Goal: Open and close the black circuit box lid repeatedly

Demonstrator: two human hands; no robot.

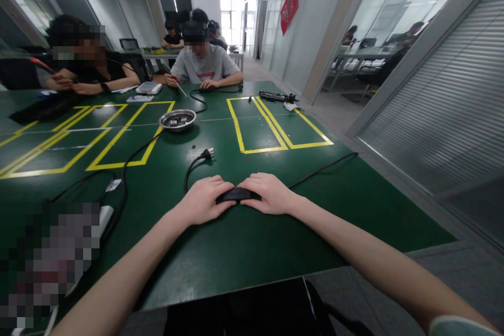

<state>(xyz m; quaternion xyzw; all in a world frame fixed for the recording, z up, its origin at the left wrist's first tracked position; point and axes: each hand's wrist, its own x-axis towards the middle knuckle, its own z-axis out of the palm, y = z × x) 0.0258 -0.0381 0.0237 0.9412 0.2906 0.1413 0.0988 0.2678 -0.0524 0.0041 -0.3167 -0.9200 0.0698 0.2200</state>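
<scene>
A black power adapter (237, 194) lies low over the green table, gripped from both ends, and only its middle part shows. My left hand (208, 198) is closed on its left end, with the thumb on the near side and fingers on the far side. On the other end, my right hand (268, 194) is closed in the same way. From behind my left hand a thick black cord curves up to a plug (208, 154) with bare metal prongs, lying on the table. A thinner black cable (323, 169) runs from behind my right hand toward the right edge.
A metal bowl (177, 120) with small metal parts stands ahead on the green table (236, 252). Yellow tape (263, 150) marks rectangles there. Cords and a blurred-out object (55, 262) lie at left. A folded black tripod (277, 96) lies farther off. Two people sit across.
</scene>
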